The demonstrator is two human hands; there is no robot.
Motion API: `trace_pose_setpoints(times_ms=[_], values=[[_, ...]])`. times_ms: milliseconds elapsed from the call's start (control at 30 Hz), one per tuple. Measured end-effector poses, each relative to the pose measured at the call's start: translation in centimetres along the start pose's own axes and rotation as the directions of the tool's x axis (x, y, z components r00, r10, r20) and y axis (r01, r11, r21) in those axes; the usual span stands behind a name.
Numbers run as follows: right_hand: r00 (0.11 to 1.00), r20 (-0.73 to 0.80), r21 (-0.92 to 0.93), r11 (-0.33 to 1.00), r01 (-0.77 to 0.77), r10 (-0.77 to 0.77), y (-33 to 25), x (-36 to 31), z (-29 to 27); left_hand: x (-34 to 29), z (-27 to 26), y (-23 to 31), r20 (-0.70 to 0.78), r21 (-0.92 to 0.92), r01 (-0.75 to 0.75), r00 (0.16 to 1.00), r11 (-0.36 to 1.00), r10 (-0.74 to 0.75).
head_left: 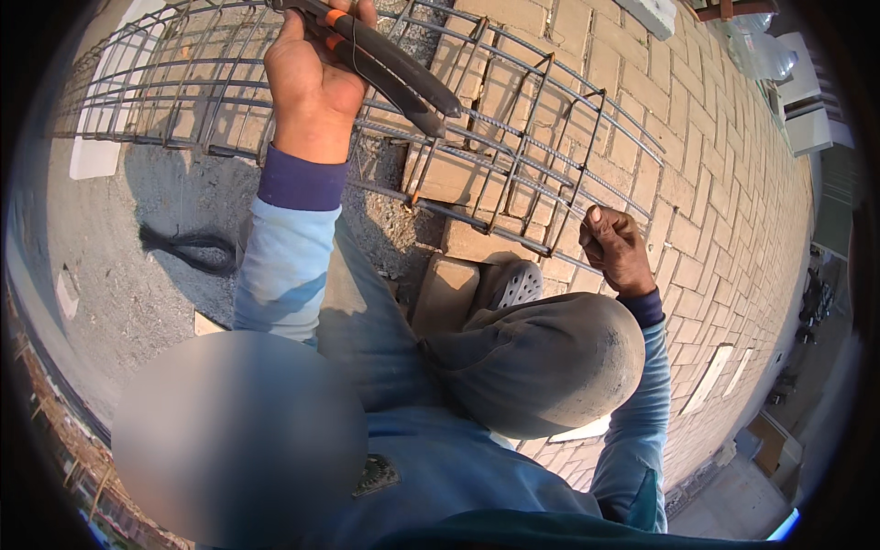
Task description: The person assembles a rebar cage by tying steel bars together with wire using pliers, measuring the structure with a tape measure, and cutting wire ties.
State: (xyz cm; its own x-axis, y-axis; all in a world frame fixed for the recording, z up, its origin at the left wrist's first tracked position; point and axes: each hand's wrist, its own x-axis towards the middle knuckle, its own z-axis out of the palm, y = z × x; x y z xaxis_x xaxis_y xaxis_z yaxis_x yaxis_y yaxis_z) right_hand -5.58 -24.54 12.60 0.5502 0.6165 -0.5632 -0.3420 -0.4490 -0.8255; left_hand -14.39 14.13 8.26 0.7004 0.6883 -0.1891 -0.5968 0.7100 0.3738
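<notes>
A steel rebar cage (523, 137) of long bars and square stirrups stretches across the upper part of the head view. My left hand (316, 84) is closed around pliers (390, 78) with black handles and orange marks, above the cage. The jaws lie at the top edge and are partly cut off. Beside the cage's right part, my right hand (619, 249) has its thumb and fingers pinched together. Whatever they pinch, perhaps a thin wire, is too small to make out. A bundle of dark wire (170, 242) lies on the gritty ground at left.
Tan paving bricks (706, 183) cover the ground at right. Loose blocks (445, 295) sit near my bent knee (559, 357) and perforated shoe (520, 282). A white block (651, 14) and a clear plastic bottle (770, 55) are at the upper right.
</notes>
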Motion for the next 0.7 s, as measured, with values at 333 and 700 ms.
trace_pose_setpoints(times_ms=[333,700], values=[[0.979,-0.205,-0.739,0.655,-0.156,0.001,-5.1,-0.3,0.5,-0.1,-2.8,5.2,-0.302,0.154,-0.336,0.879,0.929,0.368],[0.631,0.349,-0.829,0.085,0.552,-0.692,-14.3,7.1,20.1,-5.1,1.5,2.2,0.006,0.478,-0.315,0.935,0.820,0.356]])
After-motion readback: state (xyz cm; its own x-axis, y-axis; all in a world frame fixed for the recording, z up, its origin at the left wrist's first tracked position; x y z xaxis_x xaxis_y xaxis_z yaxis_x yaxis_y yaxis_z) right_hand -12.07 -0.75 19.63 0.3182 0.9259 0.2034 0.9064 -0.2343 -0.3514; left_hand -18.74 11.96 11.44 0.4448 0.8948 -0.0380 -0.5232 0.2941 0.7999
